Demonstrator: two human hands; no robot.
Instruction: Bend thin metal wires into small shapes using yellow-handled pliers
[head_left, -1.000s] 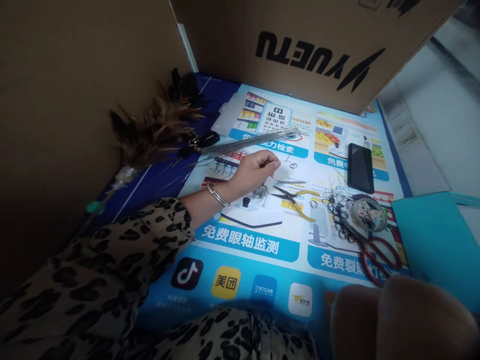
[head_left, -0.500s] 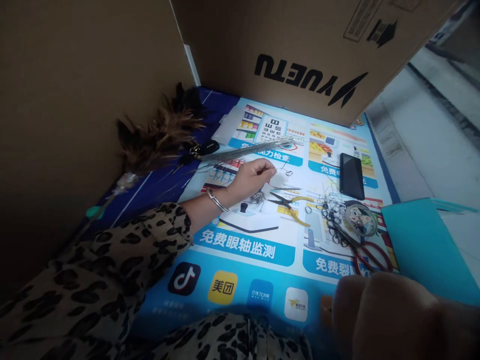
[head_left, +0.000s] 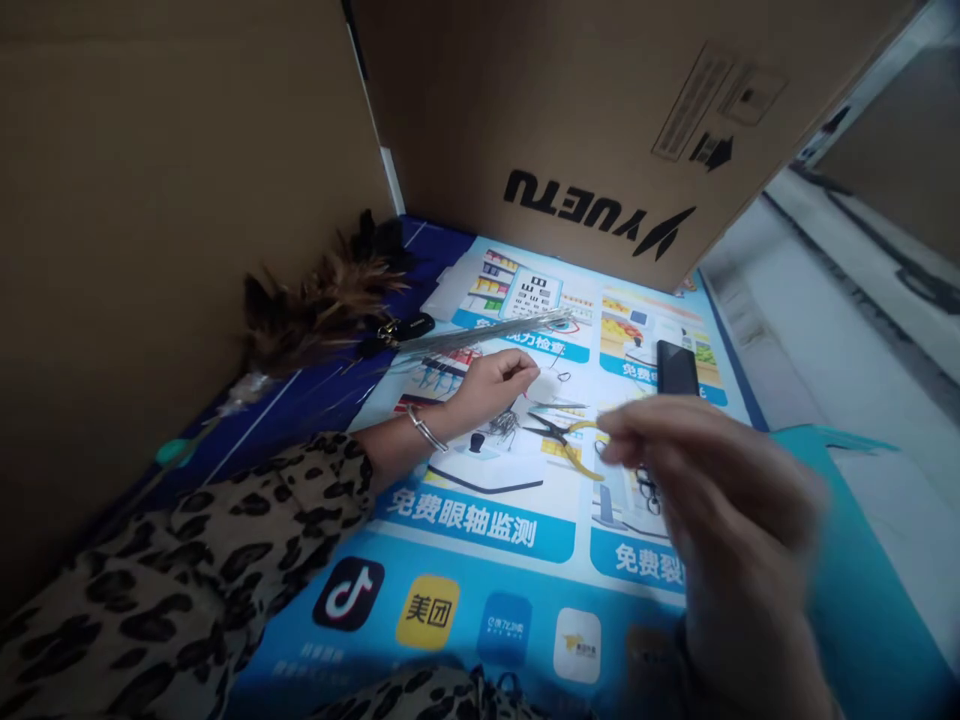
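Note:
My left hand [head_left: 501, 388] is closed in a pinch over the printed sheet. A thin dark wire with a small loop [head_left: 564, 377] shows just beyond its fingertips and seems to be held there. Beneath the hand lies a small tangle of dark wire [head_left: 504, 425]. A slim pointed metal tool [head_left: 559, 406] and pliers with yellow handles [head_left: 559, 433] lie to its right. My right hand [head_left: 712, 490] is raised at the near right, smeared by motion. Its fingertips appear near the pliers' handles from this angle; whether they hold anything is unclear. Small dark wire loops [head_left: 646, 492] are partly hidden behind it.
A bundle of thin silver wires [head_left: 495, 330] lies behind my left hand, with brown feathers [head_left: 322, 310] to the left. A black phone [head_left: 677, 367] and a turquoise box [head_left: 847, 530] are at right. Cardboard walls [head_left: 570, 120] stand at the back and left.
My right hand has risen from the lower right corner toward the pliers and now covers the red-handled scissors and tape roll. My left hand keeps its pinch. The view has shifted slightly.

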